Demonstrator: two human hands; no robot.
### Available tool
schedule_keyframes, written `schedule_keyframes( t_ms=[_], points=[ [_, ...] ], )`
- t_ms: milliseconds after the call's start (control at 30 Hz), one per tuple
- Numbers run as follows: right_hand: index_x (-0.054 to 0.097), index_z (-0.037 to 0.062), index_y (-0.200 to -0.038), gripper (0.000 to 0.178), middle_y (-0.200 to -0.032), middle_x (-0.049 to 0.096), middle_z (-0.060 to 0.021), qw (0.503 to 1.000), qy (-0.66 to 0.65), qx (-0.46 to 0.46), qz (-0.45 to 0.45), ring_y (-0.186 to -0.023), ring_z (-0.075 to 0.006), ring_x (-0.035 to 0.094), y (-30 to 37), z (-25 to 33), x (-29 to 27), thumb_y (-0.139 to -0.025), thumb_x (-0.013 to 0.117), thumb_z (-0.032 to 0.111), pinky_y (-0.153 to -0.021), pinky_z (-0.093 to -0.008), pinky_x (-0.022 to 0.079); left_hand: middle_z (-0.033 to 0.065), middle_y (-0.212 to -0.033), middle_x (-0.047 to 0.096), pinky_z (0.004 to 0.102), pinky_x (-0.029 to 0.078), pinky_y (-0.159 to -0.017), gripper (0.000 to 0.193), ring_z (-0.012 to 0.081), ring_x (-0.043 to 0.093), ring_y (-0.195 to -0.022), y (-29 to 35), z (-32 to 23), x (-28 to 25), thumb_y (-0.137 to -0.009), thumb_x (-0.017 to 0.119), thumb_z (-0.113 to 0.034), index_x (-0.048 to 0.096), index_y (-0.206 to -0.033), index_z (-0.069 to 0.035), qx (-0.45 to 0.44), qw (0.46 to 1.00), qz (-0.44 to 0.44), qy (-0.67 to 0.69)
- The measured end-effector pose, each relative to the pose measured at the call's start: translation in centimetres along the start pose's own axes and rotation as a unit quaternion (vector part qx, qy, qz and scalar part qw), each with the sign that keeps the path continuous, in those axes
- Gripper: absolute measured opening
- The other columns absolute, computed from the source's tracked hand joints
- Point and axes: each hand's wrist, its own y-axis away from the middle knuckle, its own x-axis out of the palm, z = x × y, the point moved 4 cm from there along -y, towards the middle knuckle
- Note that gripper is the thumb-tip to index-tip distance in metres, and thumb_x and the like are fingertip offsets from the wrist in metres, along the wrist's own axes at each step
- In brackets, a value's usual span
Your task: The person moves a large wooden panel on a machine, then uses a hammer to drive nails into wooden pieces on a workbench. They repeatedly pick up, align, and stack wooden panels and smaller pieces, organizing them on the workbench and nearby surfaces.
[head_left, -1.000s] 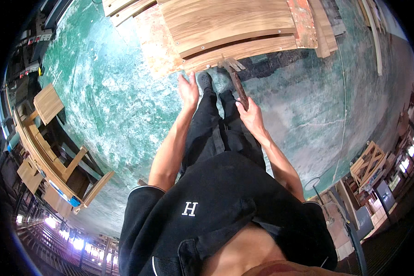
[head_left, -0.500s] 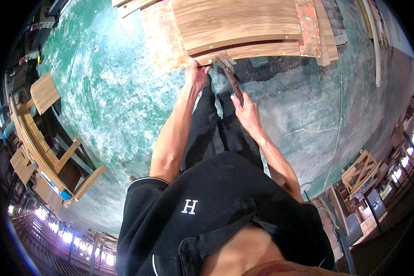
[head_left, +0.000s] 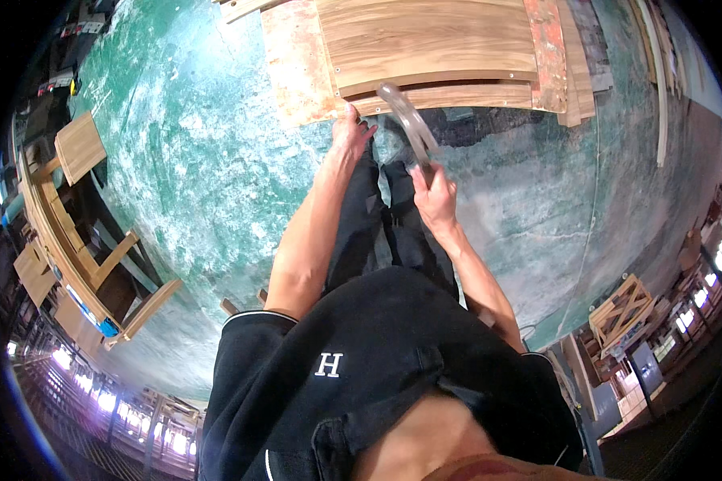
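Note:
A hammer (head_left: 410, 120), smeared by motion, is in my right hand (head_left: 436, 199), with the fingers wrapped around its handle. Its head overlaps the near edge of the wooden panel (head_left: 433, 36) from this view; whether it touches cannot be told. Along that edge runs a narrow wooden strip (head_left: 457, 97), a dark gap separating it from the panel's curved border. My left hand (head_left: 350, 135) grips the strip's left end, thumb at the top, fingers partly below the edge. Small round metal-looking spots, perhaps screw or nail heads, dot the wood.
Worn, paint-stained boards (head_left: 298, 60) lie under the panel on the green floor (head_left: 192, 144). Long wooden strips (head_left: 663, 88) lie far right. A curved wooden frame (head_left: 64, 232) stands at left, and a slatted wooden crate (head_left: 620, 314) at lower right.
The hammer has swung up off the strip's edge, its head now higher and blurred. My left hand remains at the strip's left end, fingers slightly more spread. The whole view has shifted a little.

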Motion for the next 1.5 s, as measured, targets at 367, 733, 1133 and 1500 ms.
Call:
schedule_keyframes(
  t_ms=[367, 733, 1133, 1500],
  points=[
    [0.055, 0.0009, -0.092, 0.041, -0.069, 0.062, -0.0249, 0.964, 0.147, 0.163, 0.153, -0.068, -0.0471, 0.061, 0.1, -4.1, -0.3, -0.096, 0.057, 0.041, -0.057, -0.0522, 0.046, 0.0137, -0.142, 0.037, 0.0582, 0.048, -0.094, 0.057, 0.0407, 0.04, -0.124, 0.4, 0.2, 0.0, -0.1, 0.053, -0.039, 0.034, -0.142, -0.007, -0.028, 0.999, -0.019, -0.027],
    [0.064, 0.0014, -0.092, 0.041, -0.075, 0.067, -0.0157, 0.943, 0.119, 0.302, -0.071, -0.071, -0.0327, 0.067, -4.0, -11.5, -14.4, -0.084, 0.073, 0.041, -0.066, -0.0445, 0.05, 0.0009, -0.074, 0.045, 0.0429, 0.059, -0.079, 0.021, 0.0153, 0.053, -0.068, 4.0, -4.5, -4.9, -0.1, 0.055, -0.026, 0.053, -0.092, -0.007, -0.049, 0.97, 0.106, -0.212],
    [0.059, 0.0036, -0.121, 0.044, -0.112, 0.064, -0.0247, 0.933, 0.203, 0.291, -0.062, -0.106, -0.0415, 0.061, -30.1, -29.6, -22.0, -0.087, 0.064, 0.03, -0.09, -0.0493, 0.048, 0.0147, -0.111, 0.06, 0.0359, 0.052, -0.086, 0.036, 0.0201, 0.059, -0.096, 5.1, -10.1, 3.0, -0.099, 0.053, -0.026, 0.054, -0.114, 0.007, 0.187, 0.897, -0.099, -0.389],
    [0.06, -0.0048, -0.107, 0.044, -0.094, 0.065, -0.0293, 0.976, 0.136, 0.151, 0.074, -0.092, -0.0483, 0.061, -32.7, -27.1, -13.4, -0.094, 0.058, 0.038, -0.082, -0.0518, 0.046, 0.0268, -0.096, 0.062, 0.0483, 0.046, -0.083, 0.053, 0.0435, 0.06, -0.095, -0.2, -9.7, 9.0, -0.09, 0.06, -0.05, 0.056, -0.096, 0.002, 0.209, 0.739, -0.304, -0.564]
  ],
)
